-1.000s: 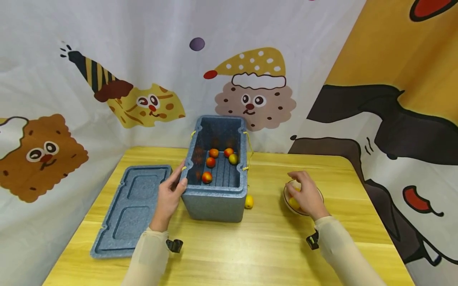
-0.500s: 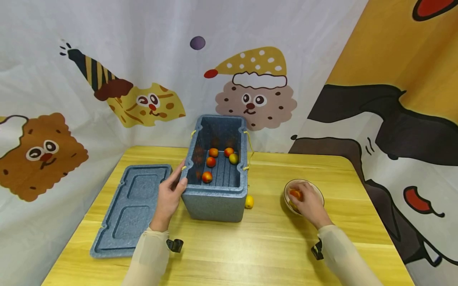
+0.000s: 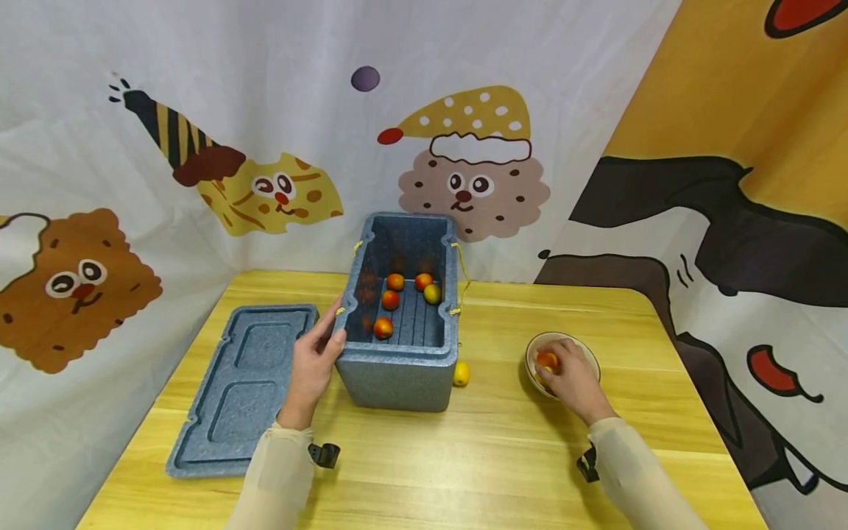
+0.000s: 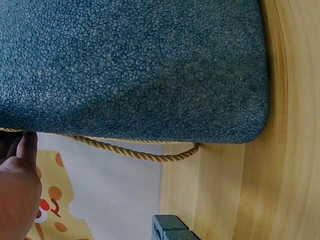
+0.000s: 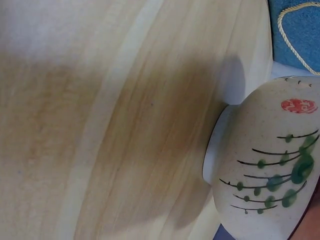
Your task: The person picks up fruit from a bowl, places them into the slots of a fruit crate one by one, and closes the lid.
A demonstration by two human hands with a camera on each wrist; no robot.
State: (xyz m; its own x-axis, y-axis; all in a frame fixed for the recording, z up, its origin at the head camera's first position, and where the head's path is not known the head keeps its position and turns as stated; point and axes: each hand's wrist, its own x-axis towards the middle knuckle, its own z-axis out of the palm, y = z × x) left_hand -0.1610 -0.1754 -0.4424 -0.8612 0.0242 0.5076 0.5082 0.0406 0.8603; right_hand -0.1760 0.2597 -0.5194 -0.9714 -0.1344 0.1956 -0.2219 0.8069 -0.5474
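Right hand [image 3: 575,372]: lowered into the bowl [image 5: 260,145], back of the hand upward, toward the side nearer the box.
Right fingers: curled, apparently pinching a red-orange fruit [image 3: 548,360] against the thumb; hidden in the right wrist view, so cannot tell how firmly.
Red-orange fruit: within the bowl's rim, just beside a yellow fruit [image 3: 543,374]; cannot tell whether touching it.
Bowl: upright on the worktop [image 3: 503,456], painted with green sprigs and a red mark, well apart from the box.
Left hand [image 3: 314,372]: at the near left corner of the box [image 3: 397,386], thumb by the rim.
Left fingers: fairly straight, resting against the outer wall near a yellow cord [image 4: 150,157]; tips partly out of view.
Box: uncovered, upright, with five small fruits [image 3: 390,299] spread over the floor inside.
Lid: [image 3: 248,383] off, flat on the worktop to the left of the box.
Loose yellow fruit: [image 3: 461,374] on the worktop, just beside the box's right wall.
Step in hand: judging by the pinch, taking one fruit from the bowl while steadying the box.
Next move: probably calling for a secure pinch, a lift straight past the bowl's rim without dragging the yellow fruit along, and, if bound for the box, enough height over the right wall.
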